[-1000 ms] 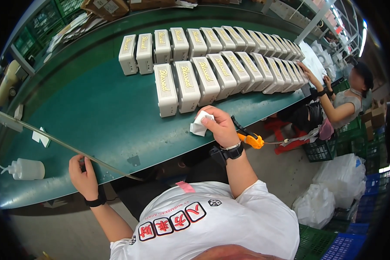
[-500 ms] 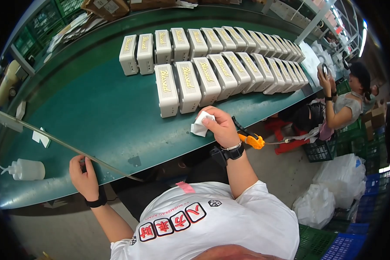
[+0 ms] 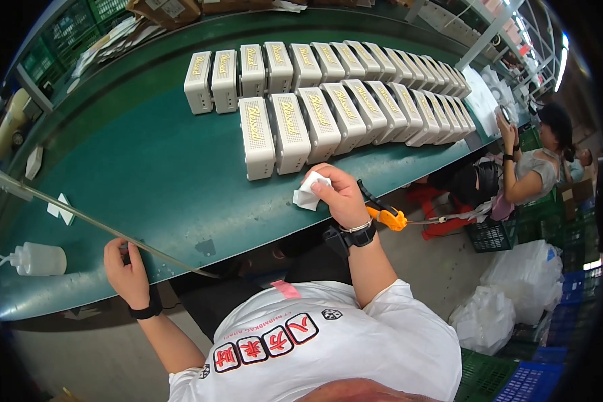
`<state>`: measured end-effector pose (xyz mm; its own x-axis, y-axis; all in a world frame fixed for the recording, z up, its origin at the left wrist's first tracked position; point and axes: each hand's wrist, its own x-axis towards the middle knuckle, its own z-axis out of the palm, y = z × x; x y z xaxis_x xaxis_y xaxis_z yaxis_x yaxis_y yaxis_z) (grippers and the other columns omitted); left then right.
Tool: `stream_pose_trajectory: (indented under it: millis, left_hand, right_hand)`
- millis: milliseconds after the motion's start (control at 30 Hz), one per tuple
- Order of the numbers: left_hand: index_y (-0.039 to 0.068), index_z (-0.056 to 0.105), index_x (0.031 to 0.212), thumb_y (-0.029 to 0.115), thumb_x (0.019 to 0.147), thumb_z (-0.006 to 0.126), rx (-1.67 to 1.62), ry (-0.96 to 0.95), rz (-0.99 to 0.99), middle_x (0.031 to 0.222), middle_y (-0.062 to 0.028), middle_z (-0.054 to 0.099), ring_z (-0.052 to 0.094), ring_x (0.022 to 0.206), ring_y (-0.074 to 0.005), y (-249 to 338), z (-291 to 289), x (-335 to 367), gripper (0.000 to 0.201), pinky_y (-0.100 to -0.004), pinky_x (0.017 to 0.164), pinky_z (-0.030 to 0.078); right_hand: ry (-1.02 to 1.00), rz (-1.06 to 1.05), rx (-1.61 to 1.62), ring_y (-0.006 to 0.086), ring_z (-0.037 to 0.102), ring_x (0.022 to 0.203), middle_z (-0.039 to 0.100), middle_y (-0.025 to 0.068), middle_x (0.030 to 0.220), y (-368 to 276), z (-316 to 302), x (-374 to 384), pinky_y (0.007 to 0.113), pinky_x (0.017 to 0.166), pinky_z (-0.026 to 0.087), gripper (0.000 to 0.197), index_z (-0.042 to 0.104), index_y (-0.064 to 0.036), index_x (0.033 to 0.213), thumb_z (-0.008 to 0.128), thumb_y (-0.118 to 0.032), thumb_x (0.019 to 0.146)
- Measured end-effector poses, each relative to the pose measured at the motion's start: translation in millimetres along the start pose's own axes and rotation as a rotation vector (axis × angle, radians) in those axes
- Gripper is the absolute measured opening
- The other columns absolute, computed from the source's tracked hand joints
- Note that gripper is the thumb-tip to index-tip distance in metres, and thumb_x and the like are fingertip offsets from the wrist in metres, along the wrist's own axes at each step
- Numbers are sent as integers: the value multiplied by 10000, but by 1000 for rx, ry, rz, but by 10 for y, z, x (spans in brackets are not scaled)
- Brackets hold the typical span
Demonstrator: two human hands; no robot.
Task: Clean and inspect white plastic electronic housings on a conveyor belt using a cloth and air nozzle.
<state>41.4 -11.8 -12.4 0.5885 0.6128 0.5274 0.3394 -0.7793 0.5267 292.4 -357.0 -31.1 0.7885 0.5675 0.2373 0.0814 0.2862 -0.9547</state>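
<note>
My right hand (image 3: 340, 197) pinches a folded white wipe (image 3: 307, 195) above the near part of the green bench (image 3: 161, 161). Just beyond it stand two rows of cream box-shaped devices (image 3: 257, 137) with dotted grilles and gold lettering; the hand is close to the front row. My left hand (image 3: 127, 271) rests at the bench's near edge, thumb apart from the fingers. A small dark spot shows between them, too little to name. Left of that hand stands a white squeeze bottle (image 3: 40, 259) with a bent spout.
A thin metal rod (image 3: 100, 218) slants across the bench beside my left hand. An orange-handled tool (image 3: 388, 218) hangs at the edge by my right wrist. At the right a person (image 3: 532, 167) holds a round object. Plastic bags (image 3: 522, 275) and crates (image 3: 536, 385) lie lower right.
My left hand has shifted slightly left and up. My right hand keeps the white wipe in nearly the same spot. The person at the right has lowered their hands a little.
</note>
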Motion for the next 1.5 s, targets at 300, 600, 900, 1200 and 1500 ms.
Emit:
stream_pose_trajectory:
  millis: [300, 600, 900, 1200, 1500]
  left_hand:
    - [-7, 598, 1016, 81, 930, 605, 2, -3, 0, 907, -79, 592, 537, 717, -177, -70, 9, -45, 124, -297, 663, 455]
    - [-8, 599, 1023, 101, 934, 609, 20, -7, 14, 921, -75, 600, 531, 711, -176, -92, 35, -30, 141, -301, 673, 455]
    - [-13, 598, 1024, 104, 936, 607, 8, -1, 20, 922, -76, 598, 530, 710, -170, -90, 37, -29, 146, -296, 665, 452]
    - [-14, 596, 1001, 76, 920, 608, -2, -8, 5, 910, -92, 590, 549, 710, -194, -30, 28, -14, 122, -304, 660, 462]
    - [-11, 593, 990, 65, 918, 597, 4, 3, 29, 889, -89, 587, 541, 694, -186, -5, 13, -5, 105, -301, 643, 457]
  right_hand:
    - [-23, 25, 41, 127, 590, 920, 625, 40, 1010, -43, 20, 2, 268, 823, 464, 119, 646, 7, 989, 625, -94, 930]
    - [-22, 73, 82, 112, 593, 922, 625, 26, 992, -84, 18, -24, 261, 823, 469, 126, 640, 9, 1002, 625, -99, 938]
    - [-38, 62, 70, 109, 593, 919, 623, 22, 992, -66, 15, -1, 259, 813, 473, 127, 640, 6, 1002, 627, -103, 938]
    - [-41, 40, 33, 114, 588, 917, 621, 25, 1002, -68, 5, -4, 258, 816, 466, 121, 642, 4, 998, 628, -93, 927]
    - [-9, 7, 4, 123, 582, 924, 623, 36, 1017, -62, 20, -6, 264, 828, 459, 110, 650, 7, 980, 626, -78, 915]
